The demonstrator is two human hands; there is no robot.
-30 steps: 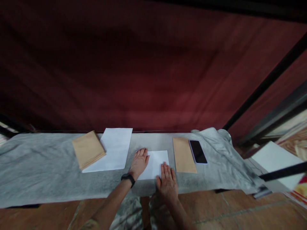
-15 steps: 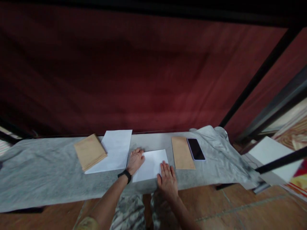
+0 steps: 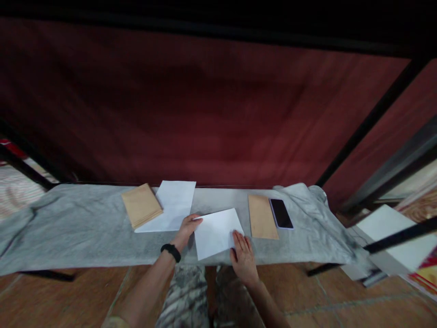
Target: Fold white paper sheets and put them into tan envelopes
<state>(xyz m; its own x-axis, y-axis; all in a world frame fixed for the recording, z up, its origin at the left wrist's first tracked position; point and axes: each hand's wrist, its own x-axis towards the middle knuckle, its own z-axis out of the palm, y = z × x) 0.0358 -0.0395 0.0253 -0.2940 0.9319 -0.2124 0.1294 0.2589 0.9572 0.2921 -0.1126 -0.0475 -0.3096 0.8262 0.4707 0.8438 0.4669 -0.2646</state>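
In the head view a white sheet of paper (image 3: 216, 233), about half the size of the white paper (image 3: 177, 200) to its left, lies tilted in front of me and looks folded. My left hand (image 3: 187, 228), with a black band on the wrist, pinches its upper left corner, which seems slightly raised. On the lower right edge of the sheet rests my right hand (image 3: 243, 259), fingers stretched out flat. Just right of that hand is a single brown envelope (image 3: 262, 217).
A stack of brown envelopes (image 3: 141, 205) overlaps the white paper at left. Beside the single envelope lies a phone (image 3: 282, 213). Grey cloth (image 3: 92, 228) covers the narrow bench, with a dark red panel (image 3: 218, 114) behind it. A white box (image 3: 392, 232) stands at far right.
My left hand has gone from lying on the sheet to pinching its corner. The sheet has turned a little, its right side tipped upward. My right hand stays flat near the right edge.
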